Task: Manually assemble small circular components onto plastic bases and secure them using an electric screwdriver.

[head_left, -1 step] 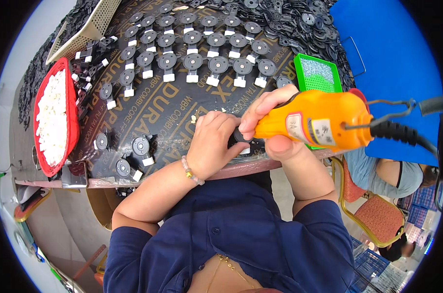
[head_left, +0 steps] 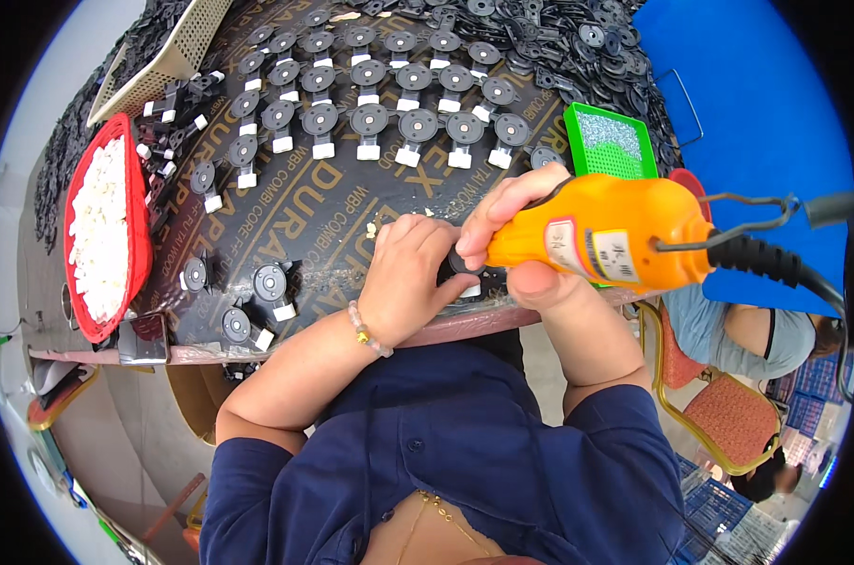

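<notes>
My left hand [head_left: 410,273] rests on the near part of the table, its thumb and fingers closed on a black round plastic part [head_left: 465,264] with a white end. Most of that part is hidden by fingers and tool. In my right hand [head_left: 521,221] is an orange electric screwdriver [head_left: 615,231], gripped around its front end, with its nose over the part. The tip of the screwdriver is out of sight. Beyond my hands stand rows of similar black discs with white ends [head_left: 369,121]. Several more such parts [head_left: 271,281] lie to the left of my left forearm.
A red basket [head_left: 142,254] of small white pieces stands at left, near a beige crate [head_left: 177,56]. At right is a green tray [head_left: 648,160] of small metal pieces. Loose black parts [head_left: 549,38] are heaped at the back. A phone [head_left: 145,341] lies by the front edge.
The screwdriver's body has shifted very slightly to the left and rolled a little in my right hand. My left hand keeps its place on the black part.
</notes>
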The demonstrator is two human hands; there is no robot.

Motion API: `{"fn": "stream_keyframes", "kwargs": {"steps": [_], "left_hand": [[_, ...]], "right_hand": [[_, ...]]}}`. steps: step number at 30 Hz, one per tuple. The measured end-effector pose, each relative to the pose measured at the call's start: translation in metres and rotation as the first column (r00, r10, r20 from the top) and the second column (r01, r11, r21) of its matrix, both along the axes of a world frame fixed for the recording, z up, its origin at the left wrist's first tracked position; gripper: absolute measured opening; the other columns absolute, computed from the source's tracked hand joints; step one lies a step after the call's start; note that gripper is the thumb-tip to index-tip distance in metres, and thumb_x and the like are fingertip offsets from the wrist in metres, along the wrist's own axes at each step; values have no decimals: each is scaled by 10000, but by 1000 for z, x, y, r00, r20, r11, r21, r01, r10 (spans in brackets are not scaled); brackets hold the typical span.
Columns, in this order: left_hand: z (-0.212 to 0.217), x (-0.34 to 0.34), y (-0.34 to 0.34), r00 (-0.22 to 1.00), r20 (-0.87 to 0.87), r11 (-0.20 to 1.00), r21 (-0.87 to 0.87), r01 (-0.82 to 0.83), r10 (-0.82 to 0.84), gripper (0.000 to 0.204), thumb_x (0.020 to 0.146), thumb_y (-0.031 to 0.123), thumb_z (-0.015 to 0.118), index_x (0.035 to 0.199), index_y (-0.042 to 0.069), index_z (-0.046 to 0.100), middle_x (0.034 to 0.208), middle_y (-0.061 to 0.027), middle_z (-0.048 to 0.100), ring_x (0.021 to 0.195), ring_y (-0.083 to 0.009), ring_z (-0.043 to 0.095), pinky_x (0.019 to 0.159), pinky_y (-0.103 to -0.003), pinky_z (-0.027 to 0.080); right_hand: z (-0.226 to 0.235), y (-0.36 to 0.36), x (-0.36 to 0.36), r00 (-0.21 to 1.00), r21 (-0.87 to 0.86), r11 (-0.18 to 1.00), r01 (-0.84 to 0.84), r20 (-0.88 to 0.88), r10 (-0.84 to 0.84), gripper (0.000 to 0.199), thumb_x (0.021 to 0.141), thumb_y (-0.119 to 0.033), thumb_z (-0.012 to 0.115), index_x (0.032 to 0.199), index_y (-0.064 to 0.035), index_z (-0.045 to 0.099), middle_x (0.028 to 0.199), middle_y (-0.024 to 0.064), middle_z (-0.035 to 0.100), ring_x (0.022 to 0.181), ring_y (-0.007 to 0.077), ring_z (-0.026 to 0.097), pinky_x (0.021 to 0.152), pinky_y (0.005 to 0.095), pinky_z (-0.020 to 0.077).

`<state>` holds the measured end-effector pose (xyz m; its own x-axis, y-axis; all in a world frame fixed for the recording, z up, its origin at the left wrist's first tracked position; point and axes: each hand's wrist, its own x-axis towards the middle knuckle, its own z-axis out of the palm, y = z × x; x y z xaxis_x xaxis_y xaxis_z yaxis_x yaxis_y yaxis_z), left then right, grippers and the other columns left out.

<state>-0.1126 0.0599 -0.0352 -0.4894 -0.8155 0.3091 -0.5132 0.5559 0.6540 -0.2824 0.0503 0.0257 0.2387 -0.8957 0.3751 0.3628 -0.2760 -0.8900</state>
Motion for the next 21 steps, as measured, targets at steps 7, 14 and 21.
{"fn": "stream_keyframes", "kwargs": {"steps": [7,14,21], "left_hand": [[3,0,-1,999,-47,998,-63,21,-24,460,685,228,855,1072,78,657,1038,-67,656,1035,-295,573,894,-423,414],[8,2,3,999,54,999,-37,-5,7,499,698,223,855,1138,81,668,1093,-67,666,1086,-294,569,930,-417,403],[10,-3,2,998,66,999,-47,5,-2,508,708,212,852,1157,76,657,1121,-71,667,1106,-294,568,938,-414,402]], "right_hand": [[-2,2,0,994,36,997,64,88,-67,699,746,-531,847,1085,-18,514,784,163,670,623,201,648,571,293,554],[22,-39,-113,878,-312,839,446,-31,-478,563,935,-496,669,1164,-9,505,761,135,648,601,183,625,560,302,526],[3,-69,-223,541,-309,582,752,-214,-813,292,1016,-287,608,1102,-18,531,794,90,666,633,145,630,617,274,514]]}}
